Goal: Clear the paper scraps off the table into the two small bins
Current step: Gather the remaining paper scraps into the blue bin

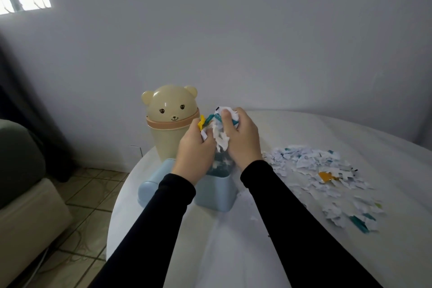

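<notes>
Head view: task partly done, my read. The blue bin sits open at the near left of the counter, some scraps already visible inside it. The bear bin stands just behind it, domed lid on; contents can't be told. A big pile of paper scraps lies on the counter to the right, well apart from both bins, plus a few stray bits near the blue bin's base. So most of the clearing is left.

Left hand and right hand are raised together right above the blue bin, pressing one bunch of scraps between them. Fingers of both hands are curled around the bunch, clamped on it, right thumb on top. White, teal and yellow pieces stick out. Likely next: letting the bunch fall into the blue bin.
</notes>
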